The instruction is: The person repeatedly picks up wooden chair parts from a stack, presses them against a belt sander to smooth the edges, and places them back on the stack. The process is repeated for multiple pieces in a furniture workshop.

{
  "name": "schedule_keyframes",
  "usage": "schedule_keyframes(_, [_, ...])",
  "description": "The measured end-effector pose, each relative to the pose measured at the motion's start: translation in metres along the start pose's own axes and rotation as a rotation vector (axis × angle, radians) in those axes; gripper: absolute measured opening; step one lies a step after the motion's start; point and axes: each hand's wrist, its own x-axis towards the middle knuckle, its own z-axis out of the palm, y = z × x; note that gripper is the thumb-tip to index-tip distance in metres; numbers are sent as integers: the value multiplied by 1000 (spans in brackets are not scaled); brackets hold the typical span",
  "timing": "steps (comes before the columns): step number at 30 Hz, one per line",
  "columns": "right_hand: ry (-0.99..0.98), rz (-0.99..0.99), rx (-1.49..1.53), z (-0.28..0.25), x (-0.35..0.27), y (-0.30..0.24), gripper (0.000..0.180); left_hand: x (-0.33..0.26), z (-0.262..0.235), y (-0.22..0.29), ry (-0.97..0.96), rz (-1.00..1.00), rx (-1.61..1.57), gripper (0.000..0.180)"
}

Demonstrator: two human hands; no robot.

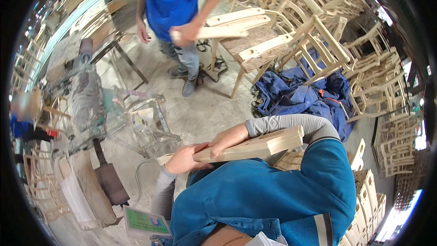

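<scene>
Across the front of my body lies a pale wooden chair part (pixel 268 146), long and shaped, with slots cut along it. Around its left end my left hand (pixel 184 158) is closed. My right hand (pixel 229 140) grips it from above near the middle, fingers wrapped over the wood and close to the left hand. The part's right end reaches toward my right elbow. Its underside is partly hidden by my hands and body.
Facing me, a person in a blue shirt (pixel 170 4) holds a pale wooden piece beside a small bench (pixel 252 61) of slotted parts. Chair frames (pixel 318 45) crowd the right, above a blue tarp (pixel 296 100). A belt machine (pixel 88 102) stands left; slotted parts (pixel 364 200) are stacked lower right.
</scene>
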Motion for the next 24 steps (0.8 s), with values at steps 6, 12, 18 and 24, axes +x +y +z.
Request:
schedule_keyframes(6, [-351, 185, 537, -86, -24, 64, 57, 94, 6, 15, -202, -104, -313, 58])
schedule_keyframes(12, [158, -443, 954, -155, -76, 154, 45, 172, 8, 32, 14, -162, -317, 60])
schedule_keyframes(18, [357, -713, 1020, -161, -106, 138, 39, 221, 15, 28, 57, -18, -380, 69])
schedule_keyframes(24, [614, -766, 750, -174, -133, 118, 60, 249, 11, 46, 130, -49, -432, 70])
